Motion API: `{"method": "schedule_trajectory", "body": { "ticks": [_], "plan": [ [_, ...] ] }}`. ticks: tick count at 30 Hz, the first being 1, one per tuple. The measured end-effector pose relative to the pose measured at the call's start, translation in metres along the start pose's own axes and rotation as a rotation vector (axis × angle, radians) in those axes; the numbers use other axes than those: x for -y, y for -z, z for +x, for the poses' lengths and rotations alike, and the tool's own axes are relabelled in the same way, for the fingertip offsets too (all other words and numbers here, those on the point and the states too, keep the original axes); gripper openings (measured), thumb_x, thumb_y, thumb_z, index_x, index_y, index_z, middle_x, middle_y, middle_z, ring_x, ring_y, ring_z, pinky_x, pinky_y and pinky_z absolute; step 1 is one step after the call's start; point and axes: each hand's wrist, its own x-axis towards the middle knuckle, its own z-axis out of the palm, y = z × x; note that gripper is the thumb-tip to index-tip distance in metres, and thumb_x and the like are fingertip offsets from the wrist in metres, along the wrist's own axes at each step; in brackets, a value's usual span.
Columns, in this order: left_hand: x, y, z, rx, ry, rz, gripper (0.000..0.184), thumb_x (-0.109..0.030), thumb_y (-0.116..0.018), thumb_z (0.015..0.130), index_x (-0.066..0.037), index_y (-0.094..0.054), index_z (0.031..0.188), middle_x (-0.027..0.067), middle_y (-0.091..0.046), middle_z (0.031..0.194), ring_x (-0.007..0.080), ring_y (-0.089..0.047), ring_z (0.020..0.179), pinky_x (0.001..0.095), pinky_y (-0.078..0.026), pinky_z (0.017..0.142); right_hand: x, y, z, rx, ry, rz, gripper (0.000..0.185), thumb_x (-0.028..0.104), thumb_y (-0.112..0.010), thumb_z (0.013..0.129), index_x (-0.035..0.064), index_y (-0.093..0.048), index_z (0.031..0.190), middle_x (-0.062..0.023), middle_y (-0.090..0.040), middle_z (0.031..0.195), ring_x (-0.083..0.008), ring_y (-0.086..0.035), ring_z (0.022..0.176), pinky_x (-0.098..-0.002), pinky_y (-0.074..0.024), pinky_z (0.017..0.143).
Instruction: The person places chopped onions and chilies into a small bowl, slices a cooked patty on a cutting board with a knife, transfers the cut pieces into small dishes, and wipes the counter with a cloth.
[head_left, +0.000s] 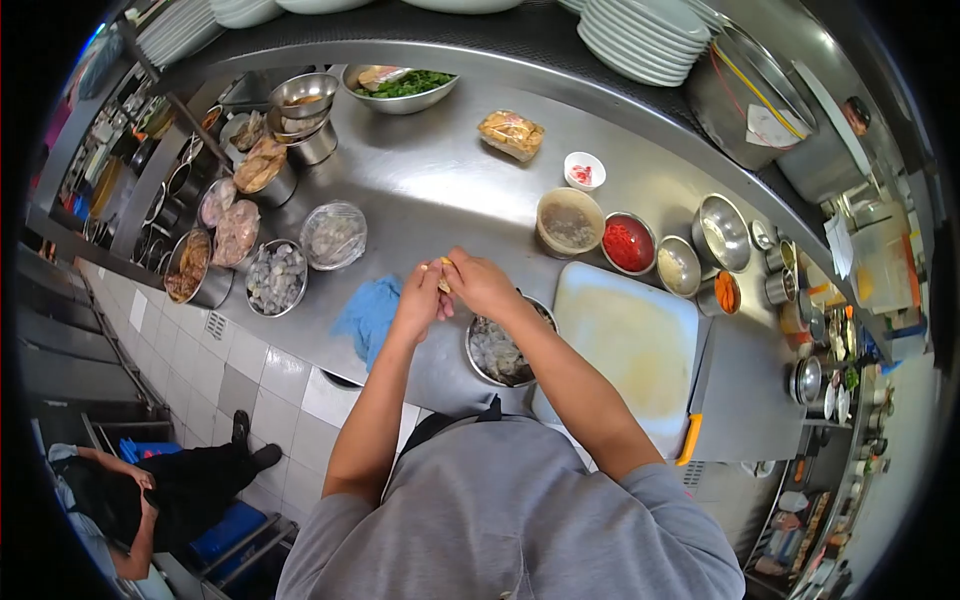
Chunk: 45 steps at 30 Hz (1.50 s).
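My left hand (425, 295) and my right hand (478, 282) meet above the steel counter, fingers pinched together. Between them is a small yellowish piece (444, 284), too small to name for certain. Just below my right hand and forearm stands a steel bowl of grey raw shrimp (497, 352), partly hidden by the forearm. A crumpled blue cloth (368, 318) lies beside my left hand. Farther left are a steel bowl of pale grey shrimp (276, 280) and a bowl covered in plastic wrap (335, 236).
A white cutting board (625, 345) and an orange-handled knife (692, 425) lie right. Behind are a tub of liquid (569, 222), a bowl of red pieces (628, 243) and a wrapped pack (511, 135). Meat containers (262, 168) stand left. A person (150, 490) sits lower left.
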Motion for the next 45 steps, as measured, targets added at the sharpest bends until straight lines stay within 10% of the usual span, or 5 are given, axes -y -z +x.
{"method": "schedule_trajectory", "body": {
  "ticks": [13,25,31,33,45],
  "plan": [
    [0.013,0.0,0.019,0.038,0.081,-0.235,0.027,-0.036,-0.047,0.103,-0.009,-0.052,0.107,0.0053,-0.062,0.08,0.0102,-0.054,0.057,0.0233,-0.042,0.049,-0.046,0.038,-0.009,0.216,-0.448,0.842,0.03,0.026,-0.052,0.101,0.0063,-0.056,0.124,-0.0044,-0.063,0.089,-0.0072,-0.052,0.066,-0.0236,-0.0457,0.057],
    [0.095,0.109,0.001,-0.341,-0.095,0.035,0.019,-0.026,-0.054,0.1,-0.007,-0.051,0.101,0.0055,-0.062,0.077,0.0086,-0.054,0.05,0.0215,-0.041,0.041,-0.211,0.224,0.057,-0.535,-0.281,-0.179,0.02,0.02,-0.066,0.087,0.0045,-0.067,0.101,-0.0071,-0.069,0.084,-0.02,-0.065,0.072,-0.0325,-0.0523,0.066],
    [0.102,0.103,0.0,-0.417,-0.127,0.001,0.018,-0.025,-0.052,0.101,-0.008,-0.051,0.099,0.0048,-0.062,0.075,0.0074,-0.055,0.051,0.0205,-0.042,0.042,-0.276,0.224,0.128,-0.606,-0.109,-0.675,0.022,0.022,-0.068,0.081,0.013,-0.07,0.1,-0.0165,-0.07,0.096,-0.0337,-0.067,0.094,-0.0413,-0.052,0.083],
    [0.105,0.103,0.001,-0.427,-0.152,0.012,0.018,-0.026,-0.052,0.102,-0.008,-0.051,0.099,0.0042,-0.061,0.074,0.0071,-0.054,0.051,0.0203,-0.042,0.042,-0.277,0.219,0.143,-0.352,-0.393,-0.683,0.019,0.019,-0.066,0.08,0.0122,-0.07,0.098,-0.0182,-0.068,0.108,-0.0347,-0.062,0.109,-0.0423,-0.0486,0.092],
    [0.098,0.096,-0.001,-0.491,-0.125,0.014,0.017,-0.024,-0.052,0.101,-0.007,-0.052,0.099,0.003,-0.061,0.075,0.0065,-0.054,0.051,0.0192,-0.04,0.042,-0.259,0.21,0.156,-0.227,-0.216,-0.712,0.013,0.017,-0.067,0.078,0.0091,-0.072,0.088,-0.0135,-0.07,0.099,-0.0314,-0.065,0.096,-0.041,-0.0484,0.086]
  ]
}}
